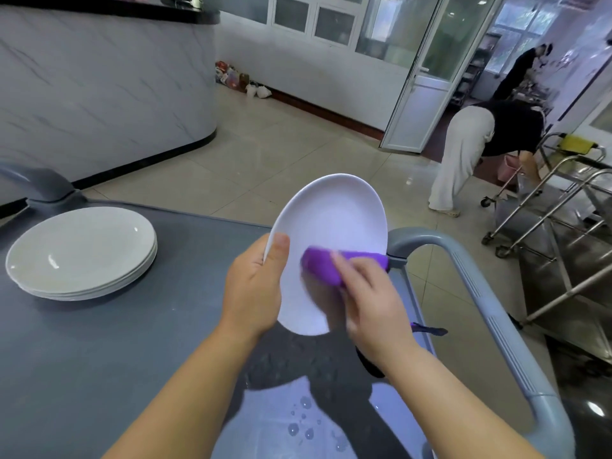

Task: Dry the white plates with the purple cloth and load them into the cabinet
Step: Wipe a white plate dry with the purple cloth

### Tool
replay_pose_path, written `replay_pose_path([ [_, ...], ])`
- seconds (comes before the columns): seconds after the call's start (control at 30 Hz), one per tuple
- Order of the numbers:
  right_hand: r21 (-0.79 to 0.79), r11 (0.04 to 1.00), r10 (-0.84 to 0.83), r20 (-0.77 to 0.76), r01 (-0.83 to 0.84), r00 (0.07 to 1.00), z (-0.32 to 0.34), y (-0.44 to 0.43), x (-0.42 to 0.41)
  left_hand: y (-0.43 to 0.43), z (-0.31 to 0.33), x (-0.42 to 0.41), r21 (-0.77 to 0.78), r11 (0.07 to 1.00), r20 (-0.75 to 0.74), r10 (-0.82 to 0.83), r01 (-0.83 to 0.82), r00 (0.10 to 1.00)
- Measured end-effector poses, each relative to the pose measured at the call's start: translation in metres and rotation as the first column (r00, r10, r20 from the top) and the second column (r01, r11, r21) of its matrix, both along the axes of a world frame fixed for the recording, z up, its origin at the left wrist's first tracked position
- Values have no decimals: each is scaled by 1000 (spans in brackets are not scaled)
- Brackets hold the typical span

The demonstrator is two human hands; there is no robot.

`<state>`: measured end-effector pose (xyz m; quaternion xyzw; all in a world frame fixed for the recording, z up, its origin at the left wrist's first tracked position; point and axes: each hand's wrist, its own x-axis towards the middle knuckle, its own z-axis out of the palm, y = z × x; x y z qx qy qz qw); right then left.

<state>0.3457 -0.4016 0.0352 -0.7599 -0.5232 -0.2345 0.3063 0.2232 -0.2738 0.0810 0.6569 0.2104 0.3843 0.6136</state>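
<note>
Leftmost, a stack of plates [81,253] sits on the grey cart top [99,359], well apart from my hands; I judge those are waiting their turn or already dried, and I cannot tell which. My left hand [255,286] grips the white plate [334,220] by its left rim, thumb laid over the face and fingers curled behind, holding it tilted up above the cart. Against the lower part of its face I press the purple cloth [323,265], bunched up in my right hand [371,303], whose fingers close round it; the hand is blurred, so how they lie exactly I cannot say.

To do this well I should sweep the cloth across the whole face out to the rim, turn the plate in my left hand to reach under my thumb, then wipe the back. Water drops [303,422] lie on the cart below, so I should not set it down there. No cabinet is in view.
</note>
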Motion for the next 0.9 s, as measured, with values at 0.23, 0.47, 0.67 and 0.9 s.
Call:
replay_pose_path([
  [0.23, 160, 972, -107, -357, 174, 928, 56, 32, -4, -12, -3, 2, -35, 995, -67, -99, 97, 993],
  [0.47, -78, 962, 243, -189, -261, 951, 35, 33, -32, 9, -2, -3, -216, 976, -149, -40, 7, 988],
  [0.67, -180, 904, 336, -258, -387, 906, 29, 21, -26, 12, -5, -8, -387, 918, -93, -128, 82, 988],
  [0.9, -284, 915, 189, -325, -287, 927, 17, -4, -26, 21, 0, -6, -434, 900, -156, -27, -44, 987],
])
